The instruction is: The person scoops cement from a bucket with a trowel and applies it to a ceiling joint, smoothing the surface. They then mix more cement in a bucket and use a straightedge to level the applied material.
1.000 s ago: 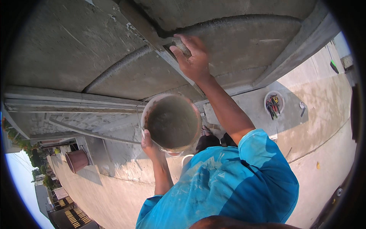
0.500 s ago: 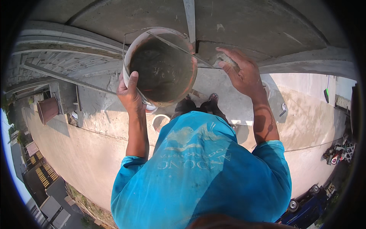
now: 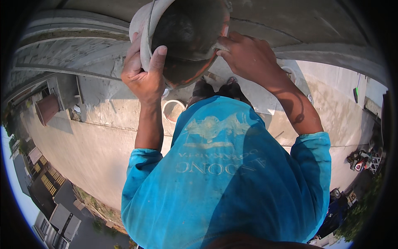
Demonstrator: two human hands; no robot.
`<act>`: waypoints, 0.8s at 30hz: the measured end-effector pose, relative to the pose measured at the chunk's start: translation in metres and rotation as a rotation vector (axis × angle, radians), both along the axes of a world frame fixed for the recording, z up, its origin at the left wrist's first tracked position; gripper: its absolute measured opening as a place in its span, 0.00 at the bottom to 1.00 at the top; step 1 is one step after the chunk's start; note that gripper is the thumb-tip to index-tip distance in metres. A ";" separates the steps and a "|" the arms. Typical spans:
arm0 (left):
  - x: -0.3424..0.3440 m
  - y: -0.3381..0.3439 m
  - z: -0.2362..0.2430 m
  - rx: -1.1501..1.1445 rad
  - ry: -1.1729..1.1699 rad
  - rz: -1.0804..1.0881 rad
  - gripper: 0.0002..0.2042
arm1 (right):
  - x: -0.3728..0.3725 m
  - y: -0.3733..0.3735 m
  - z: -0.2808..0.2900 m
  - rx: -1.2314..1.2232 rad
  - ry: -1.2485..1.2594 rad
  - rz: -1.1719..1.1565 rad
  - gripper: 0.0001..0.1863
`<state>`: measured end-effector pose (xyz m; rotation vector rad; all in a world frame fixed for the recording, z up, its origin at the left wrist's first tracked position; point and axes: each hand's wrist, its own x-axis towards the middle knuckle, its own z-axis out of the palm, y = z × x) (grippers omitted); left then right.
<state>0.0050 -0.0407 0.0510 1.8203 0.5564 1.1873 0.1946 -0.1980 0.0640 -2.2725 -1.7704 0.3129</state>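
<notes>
Bucket (image 3: 146, 46), one, two hands (image 3: 145, 76) (image 3: 251, 56) at its rim, one brown container (image 3: 47, 109)

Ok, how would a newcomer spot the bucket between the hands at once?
Find the blue shirt and look above it. At the picture's top edge, between the left hand and right hand, is the bucket. It looks far larger than the pale tub on the ground below, and orange marks its rim.

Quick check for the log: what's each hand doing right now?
Left hand: closed on the bucket, gripping its side near the rim.
Right hand: closed on a grey tool at the bucket's right edge, mostly hidden.
</notes>
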 end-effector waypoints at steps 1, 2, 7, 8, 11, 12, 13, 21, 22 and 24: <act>0.002 0.000 0.001 -0.006 0.003 0.009 0.11 | 0.000 0.001 -0.003 0.000 0.002 -0.019 0.11; 0.004 -0.001 0.004 -0.011 0.007 0.018 0.11 | -0.001 0.001 -0.007 -0.001 0.005 -0.037 0.11; 0.011 -0.005 0.009 -0.046 0.024 0.008 0.10 | -0.008 -0.002 -0.034 -0.086 0.206 -0.004 0.16; 0.009 -0.004 0.007 -0.067 0.028 -0.002 0.10 | -0.006 -0.004 -0.043 -0.079 0.286 0.005 0.15; 0.007 -0.003 0.002 -0.097 0.074 -0.010 0.11 | 0.001 -0.014 -0.083 0.034 0.628 0.046 0.18; 0.006 -0.002 0.000 -0.099 0.091 0.000 0.11 | 0.002 -0.016 -0.081 -0.119 0.897 -0.018 0.19; 0.005 -0.001 -0.004 -0.157 0.079 0.034 0.12 | 0.002 -0.019 -0.077 -0.278 1.162 -0.082 0.20; -0.002 0.018 -0.025 -0.722 -0.264 0.038 0.19 | -0.014 -0.045 -0.049 0.009 1.979 -0.096 0.20; -0.003 0.016 -0.020 -0.735 -0.290 0.013 0.19 | -0.009 -0.041 -0.032 0.189 1.867 -0.070 0.17; -0.003 0.016 -0.030 -0.773 -0.346 -0.039 0.19 | 0.004 -0.030 -0.014 0.671 1.572 -0.044 0.15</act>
